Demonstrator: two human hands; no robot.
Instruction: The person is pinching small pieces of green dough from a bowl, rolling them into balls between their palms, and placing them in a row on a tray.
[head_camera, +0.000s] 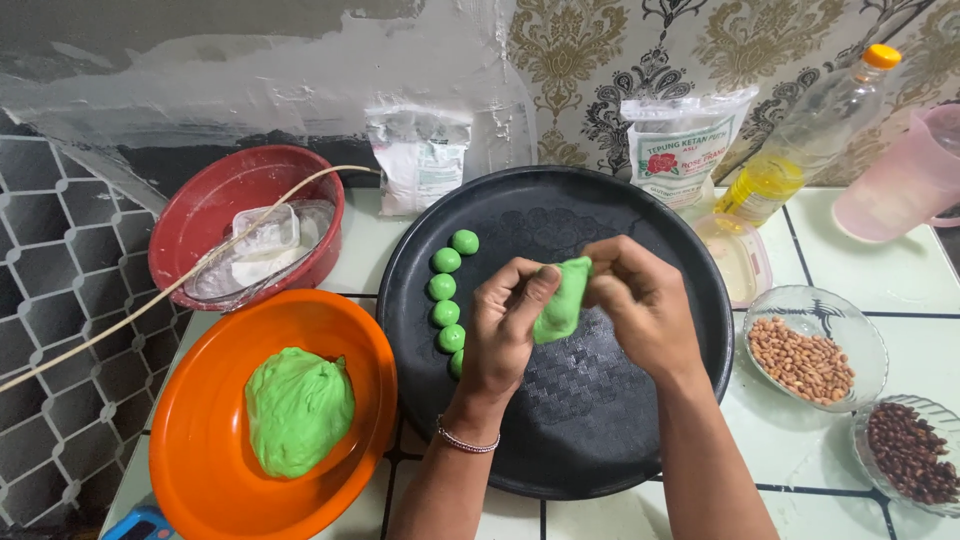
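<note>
Both of my hands pinch one flattened piece of green dough (562, 300) above the round black tray (620, 215). My left hand (503, 325) grips its left side, thumb pressed on the dough. My right hand (640, 305) holds its right edge with the fingertips. Several small green dough balls (446, 290) lie in a curved row on the tray, just left of my left hand. A large lump of green dough (298, 408) rests in the orange bowl (200, 470) at the lower left.
A red bowl (190, 215) with a plastic tub and white powder stands at the back left. Two flour bags (420, 160) (680, 145), an oil bottle (800, 135) and a pink jug (905, 180) line the wall. Glass dishes of peanuts (805, 355) and dark beans (910, 450) sit right.
</note>
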